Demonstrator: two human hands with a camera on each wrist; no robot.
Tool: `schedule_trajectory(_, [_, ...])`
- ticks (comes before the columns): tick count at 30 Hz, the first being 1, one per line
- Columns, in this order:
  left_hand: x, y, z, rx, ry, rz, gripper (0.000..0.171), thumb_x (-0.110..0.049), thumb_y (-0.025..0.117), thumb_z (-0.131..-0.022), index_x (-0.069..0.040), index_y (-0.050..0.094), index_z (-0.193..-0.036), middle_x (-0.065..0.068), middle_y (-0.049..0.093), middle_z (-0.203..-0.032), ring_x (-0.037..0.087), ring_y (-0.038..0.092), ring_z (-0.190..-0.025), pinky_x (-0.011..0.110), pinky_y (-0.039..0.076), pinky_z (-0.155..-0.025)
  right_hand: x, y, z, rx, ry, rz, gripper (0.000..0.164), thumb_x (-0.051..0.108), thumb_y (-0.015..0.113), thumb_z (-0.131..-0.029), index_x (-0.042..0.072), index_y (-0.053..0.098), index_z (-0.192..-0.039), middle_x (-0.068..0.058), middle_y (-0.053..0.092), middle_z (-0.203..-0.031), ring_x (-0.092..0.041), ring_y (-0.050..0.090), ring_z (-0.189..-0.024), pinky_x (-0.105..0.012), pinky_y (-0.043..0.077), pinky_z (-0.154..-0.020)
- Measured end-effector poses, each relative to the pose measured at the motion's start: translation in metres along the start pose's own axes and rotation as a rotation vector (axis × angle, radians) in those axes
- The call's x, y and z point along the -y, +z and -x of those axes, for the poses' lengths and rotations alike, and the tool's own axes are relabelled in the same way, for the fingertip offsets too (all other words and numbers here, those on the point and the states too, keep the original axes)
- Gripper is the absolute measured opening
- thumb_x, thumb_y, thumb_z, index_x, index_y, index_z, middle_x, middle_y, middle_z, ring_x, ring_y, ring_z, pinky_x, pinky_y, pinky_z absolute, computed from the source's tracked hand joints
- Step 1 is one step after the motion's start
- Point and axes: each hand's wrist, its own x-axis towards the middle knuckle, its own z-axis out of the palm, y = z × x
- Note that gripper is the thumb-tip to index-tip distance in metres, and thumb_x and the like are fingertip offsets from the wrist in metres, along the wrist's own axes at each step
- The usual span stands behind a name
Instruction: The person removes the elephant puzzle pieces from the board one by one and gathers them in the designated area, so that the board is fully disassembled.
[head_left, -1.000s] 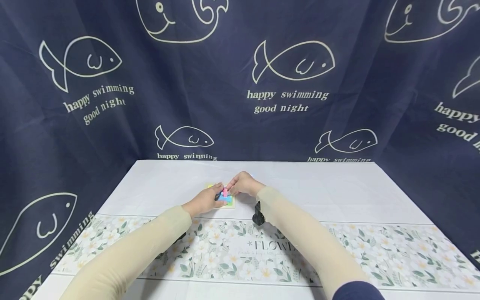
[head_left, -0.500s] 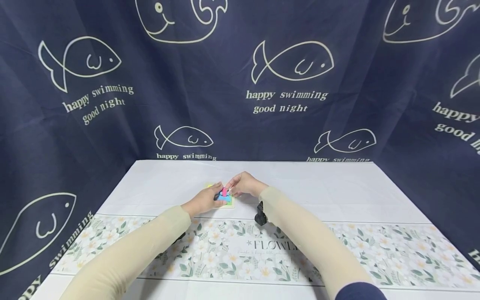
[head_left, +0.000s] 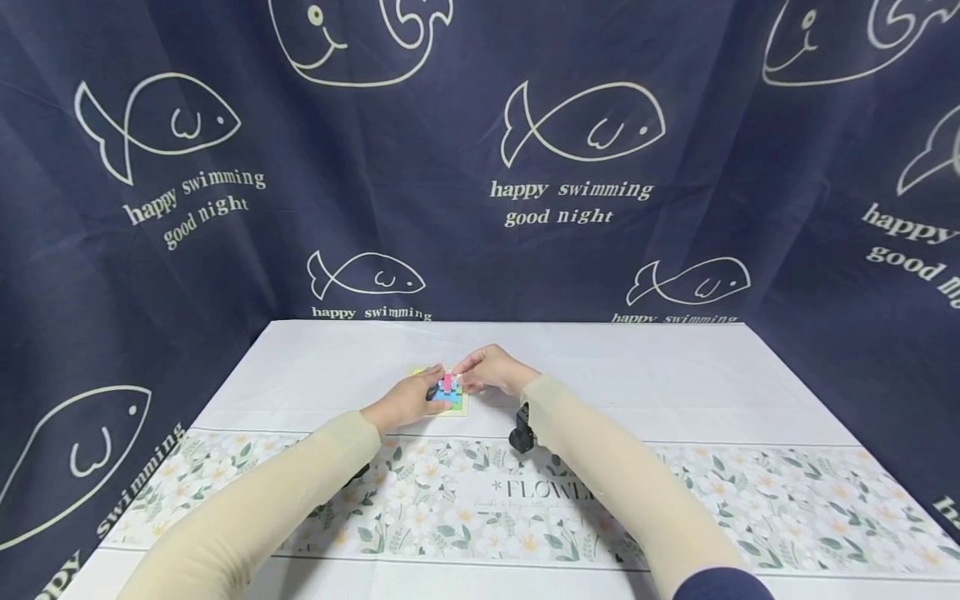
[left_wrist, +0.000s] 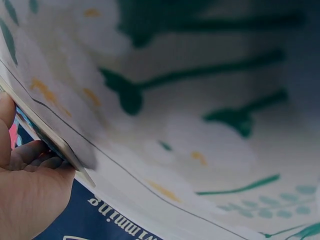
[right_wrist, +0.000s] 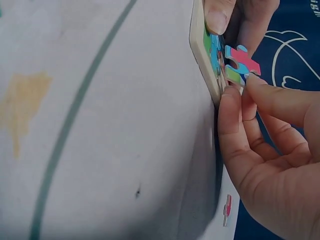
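A small puzzle board [head_left: 467, 402] with a pale wooden rim lies on the white tabletop. My left hand [head_left: 408, 400] rests across its left side, thumb on the near part and fingers toward the far part. In the right wrist view, the left thumb [right_wrist: 217, 19] presses on the board's picture. My right hand [head_left: 493, 369] is at the board's right edge. Its thumb and fingers pinch a jigsaw piece [right_wrist: 246, 64] coloured pink, blue and green, tilted up over the board. Part of the picture is hidden under both hands.
Another jigsaw piece [right_wrist: 227, 209] with pink on it lies on the table beyond the right hand. A flower-printed band [head_left: 480, 508] crosses the cloth nearer to me. A dark blue fish-print curtain [head_left: 480, 167] hangs behind the table.
The pink piece has changed its tilt at the right fingertips. My right hand has shifted slightly to the right; the left hand stays on the board.
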Motion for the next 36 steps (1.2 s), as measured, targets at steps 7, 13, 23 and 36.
schedule_trajectory(7, [0.002, 0.001, -0.003, 0.008, -0.001, -0.008, 0.073, -0.032, 0.065, -0.092, 0.002, 0.033, -0.148, 0.014, 0.025, -0.159, 0.035, 0.026, -0.145, 0.046, 0.025, -0.121, 0.001, -0.002, 0.0, 0.006, 0.022, -0.096, 0.021, -0.006, 0.068, -0.085, -0.006, 0.07, -0.106, -0.015, 0.074, -0.091, -0.011, 0.067, -0.063, -0.028, 0.062, -0.073])
schedule_trajectory(13, [0.007, -0.001, -0.008, 0.035, 0.005, -0.004, 0.074, -0.035, 0.065, -0.093, 0.002, 0.033, -0.148, 0.012, 0.024, -0.16, 0.033, 0.024, -0.147, 0.044, 0.023, -0.122, -0.003, -0.009, -0.003, -0.04, 0.025, -0.15, 0.02, -0.006, 0.068, -0.085, -0.006, 0.069, -0.105, -0.008, 0.07, -0.082, -0.011, 0.066, -0.064, -0.027, 0.062, -0.072])
schedule_trajectory(23, [0.01, -0.009, -0.01, 0.121, -0.036, 0.036, 0.078, -0.036, 0.066, -0.091, -0.003, 0.028, -0.151, 0.009, 0.019, -0.162, 0.031, 0.018, -0.149, 0.044, 0.017, -0.123, -0.008, -0.016, -0.001, -0.057, 0.049, -0.198, 0.021, -0.007, 0.064, -0.087, -0.007, 0.067, -0.108, -0.006, 0.067, -0.081, -0.011, 0.066, -0.066, -0.029, 0.062, -0.076])
schedule_trajectory(36, [0.012, -0.011, -0.008, 0.084, 0.012, 0.008, 0.072, -0.028, 0.067, -0.09, -0.001, 0.034, -0.149, 0.013, 0.026, -0.159, 0.035, 0.024, -0.147, 0.048, 0.021, -0.122, -0.01, -0.024, 0.001, -0.098, 0.064, -0.203, 0.021, -0.005, 0.065, -0.088, -0.006, 0.067, -0.109, -0.006, 0.068, -0.08, -0.012, 0.066, -0.068, -0.029, 0.061, -0.078])
